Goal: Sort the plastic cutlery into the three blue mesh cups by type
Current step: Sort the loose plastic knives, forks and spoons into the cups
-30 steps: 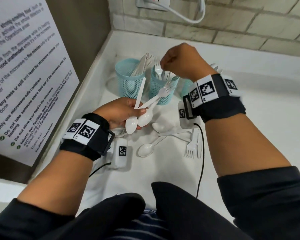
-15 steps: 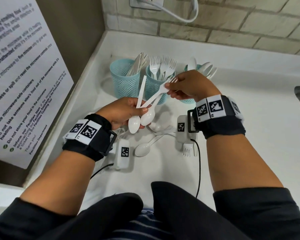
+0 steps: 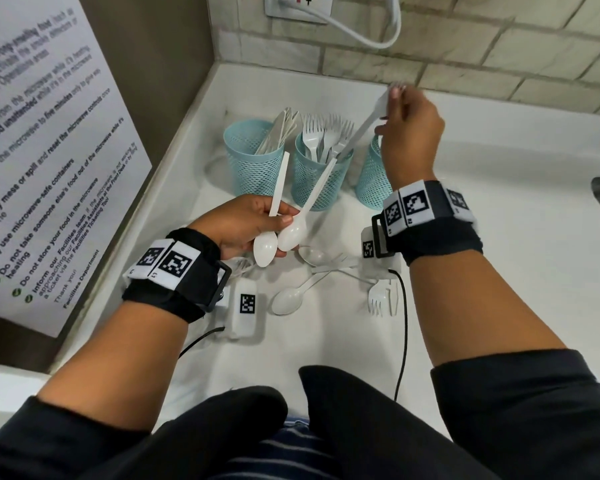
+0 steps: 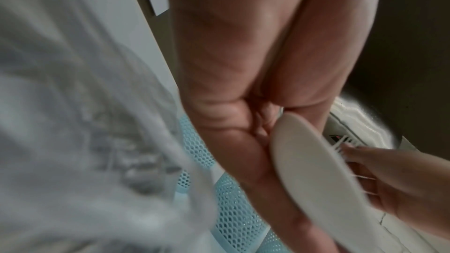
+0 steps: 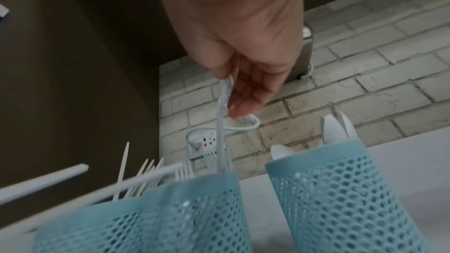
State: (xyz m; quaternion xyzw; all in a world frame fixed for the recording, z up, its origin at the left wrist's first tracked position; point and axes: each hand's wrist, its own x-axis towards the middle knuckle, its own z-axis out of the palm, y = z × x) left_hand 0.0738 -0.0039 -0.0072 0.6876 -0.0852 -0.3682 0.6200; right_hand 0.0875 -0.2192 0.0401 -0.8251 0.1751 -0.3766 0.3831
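R hand (image 3: 407, 133) grip pinched on white fork (image 3: 362, 128) handle, tines down in middle mesh cup (image 3: 321, 181) w/ other forks. L hand (image 3: 246, 226) grip clamped on two spoons (image 3: 278, 237); more cutlery on desk (image 3: 499, 271).

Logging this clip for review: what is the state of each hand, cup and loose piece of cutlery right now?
Left hand: grips two spoons.
Right hand: pinches a fork, handle down in the middle cup.
Left cup: upright, holds knives.
Right cup: upright, holds spoons.
Loose spoons and fork: lying on the counter.
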